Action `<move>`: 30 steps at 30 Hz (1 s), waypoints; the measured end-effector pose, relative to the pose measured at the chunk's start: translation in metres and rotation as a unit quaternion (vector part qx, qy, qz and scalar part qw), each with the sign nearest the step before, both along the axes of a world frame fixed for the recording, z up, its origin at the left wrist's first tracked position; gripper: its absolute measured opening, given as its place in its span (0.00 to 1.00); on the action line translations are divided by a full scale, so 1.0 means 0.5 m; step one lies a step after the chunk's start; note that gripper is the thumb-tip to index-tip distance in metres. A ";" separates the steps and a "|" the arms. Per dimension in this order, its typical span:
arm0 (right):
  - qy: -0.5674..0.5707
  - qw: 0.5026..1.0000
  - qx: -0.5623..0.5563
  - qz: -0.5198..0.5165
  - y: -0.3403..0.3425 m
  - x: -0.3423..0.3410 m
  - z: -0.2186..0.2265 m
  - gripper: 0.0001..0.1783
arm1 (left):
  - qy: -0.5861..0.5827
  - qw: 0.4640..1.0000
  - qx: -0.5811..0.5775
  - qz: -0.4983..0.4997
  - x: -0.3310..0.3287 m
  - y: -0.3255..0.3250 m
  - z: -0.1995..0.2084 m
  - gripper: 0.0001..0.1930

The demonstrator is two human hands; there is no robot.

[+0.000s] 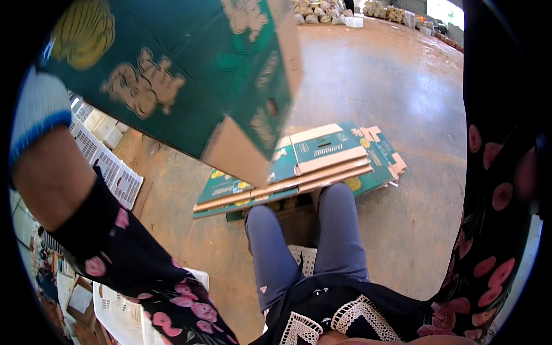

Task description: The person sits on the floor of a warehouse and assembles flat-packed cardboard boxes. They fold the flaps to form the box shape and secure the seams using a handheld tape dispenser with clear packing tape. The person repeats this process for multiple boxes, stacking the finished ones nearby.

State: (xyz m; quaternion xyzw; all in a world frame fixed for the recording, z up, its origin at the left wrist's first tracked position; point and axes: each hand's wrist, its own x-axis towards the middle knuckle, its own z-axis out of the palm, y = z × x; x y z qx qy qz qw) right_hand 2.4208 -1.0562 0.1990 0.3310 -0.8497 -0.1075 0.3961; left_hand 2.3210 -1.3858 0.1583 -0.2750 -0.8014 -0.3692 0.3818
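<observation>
Left hand [37,109], gloved, lifts green box [184,75] above flat stack [299,167]; fingers hidden, grip prob. clenched. Right hand out of view. Next: fold flaps.

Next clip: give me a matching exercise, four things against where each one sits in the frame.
Things:
1. raised green carton
2. stack of flattened cartons
3. white plastic crates
4. pile of sacks

Places:
A. far end of the floor, top of frame
B. on the floor ahead of the knees
C. held up at upper left
D. left, below the raised forearm

Pairs: 1-C, 2-B, 3-D, 4-A
</observation>
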 end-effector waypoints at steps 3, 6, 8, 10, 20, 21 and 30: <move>-0.152 0.988 0.034 0.001 -0.144 -0.084 -0.069 0.33 | 0.057 0.978 0.202 0.003 0.118 0.054 -0.205 0.21; -0.300 0.950 0.077 -0.021 -0.260 -0.178 -0.197 0.36 | -0.009 0.895 0.444 -0.049 0.176 0.155 -0.451 0.22; -0.372 0.925 0.080 -0.001 -0.328 -0.204 -0.260 0.38 | -0.140 0.797 0.574 -0.124 0.203 0.158 -0.563 0.26; -0.444 0.892 0.085 0.008 -0.399 -0.237 -0.360 0.40 | -0.190 0.744 0.630 -0.115 0.181 0.121 -0.729 0.27; -0.663 0.745 0.074 -0.017 -0.525 -0.337 -0.930 0.45 | -0.295 0.482 0.823 -0.058 0.159 -0.039 -1.316 0.22; -0.662 0.745 0.080 -0.032 -0.519 -0.328 -0.926 0.45 | -0.309 0.520 0.797 -0.009 0.145 -0.037 -1.316 0.21; -0.632 0.775 -0.006 -0.011 -0.494 -0.248 -0.900 0.42 | -0.284 0.590 0.742 0.146 0.075 -0.034 -1.258 0.22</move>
